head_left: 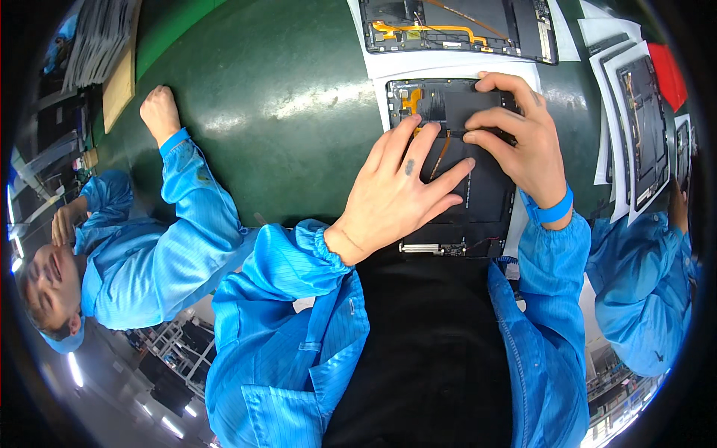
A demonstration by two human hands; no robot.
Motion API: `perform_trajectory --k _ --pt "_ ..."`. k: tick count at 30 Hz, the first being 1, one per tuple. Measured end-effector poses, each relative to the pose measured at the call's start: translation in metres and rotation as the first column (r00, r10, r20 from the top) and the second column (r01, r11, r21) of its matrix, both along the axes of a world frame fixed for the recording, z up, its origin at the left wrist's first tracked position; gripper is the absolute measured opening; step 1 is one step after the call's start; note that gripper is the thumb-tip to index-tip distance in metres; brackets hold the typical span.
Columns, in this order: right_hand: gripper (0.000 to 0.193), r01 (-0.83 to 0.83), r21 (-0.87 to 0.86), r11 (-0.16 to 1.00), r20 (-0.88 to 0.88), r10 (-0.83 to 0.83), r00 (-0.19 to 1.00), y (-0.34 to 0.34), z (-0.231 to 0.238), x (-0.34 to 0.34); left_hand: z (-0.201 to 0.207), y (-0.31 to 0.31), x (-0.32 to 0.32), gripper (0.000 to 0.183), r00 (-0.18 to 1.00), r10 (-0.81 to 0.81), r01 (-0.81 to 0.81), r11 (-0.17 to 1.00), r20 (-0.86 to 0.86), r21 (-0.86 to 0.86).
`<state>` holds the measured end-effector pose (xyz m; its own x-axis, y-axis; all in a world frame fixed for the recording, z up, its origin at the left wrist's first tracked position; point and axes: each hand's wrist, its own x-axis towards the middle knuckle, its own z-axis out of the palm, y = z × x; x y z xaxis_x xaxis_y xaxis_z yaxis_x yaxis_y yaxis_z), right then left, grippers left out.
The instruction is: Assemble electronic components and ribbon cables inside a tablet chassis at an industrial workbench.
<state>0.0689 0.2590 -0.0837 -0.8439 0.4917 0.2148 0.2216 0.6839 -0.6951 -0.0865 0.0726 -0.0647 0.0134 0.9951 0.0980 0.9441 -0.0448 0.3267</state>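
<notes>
You are spreading your left hand (401, 190) over the uncovered black tablet housing (487, 196), its fingertips reaching toward the middle near a thin copper-coloured ribbon cable (441, 158). Your right hand (529, 125) is curling over the upper right part, thumb and forefinger bending close together; whether they are pinching anything, you cannot tell from this view. The housing is lying right in front of you on white sheeting (448, 69) over the green table (272, 157). A second uncovered tablet housing (506, 31) is lying just beyond it. To your left, a co-worker's fist (160, 113) is resting on the tabletop.
</notes>
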Motion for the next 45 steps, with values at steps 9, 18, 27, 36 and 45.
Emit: perform_trajectory --k 9,18,27,36,45 --pt "0.023 0.182 -0.252 0.95 -0.285 -0.253 0.925 0.001 -0.001 0.015 0.006 0.012 -0.006 0.043 0.998 0.07 -0.069 0.988 -0.004 0.139" --pt "0.033 0.565 -0.347 0.748 0.104 -0.569 0.816 -0.071 0.021 0.069 0.027 -0.047 0.026 0.018 0.611 0.657 -0.6 0.748 0.441 -0.283" --pt "0.035 0.469 -0.672 0.573 0.124 -0.537 0.834 -0.073 0.021 0.07 0.022 -0.07 0.041 0.022 0.468 0.651 -0.658 0.708 0.598 -0.255" --pt "0.052 0.127 -0.888 0.442 -0.111 -0.474 0.873 -0.096 0.011 0.072 -0.004 -0.096 0.033 0.042 0.124 0.456 -0.647 0.711 0.882 -0.276" --pt "0.044 -0.15 -0.857 0.493 -0.376 -0.399 0.836 -0.099 0.034 0.046 -0.029 -0.102 0.0 0.064 -0.489 0.224 -0.435 0.775 0.843 -0.459"
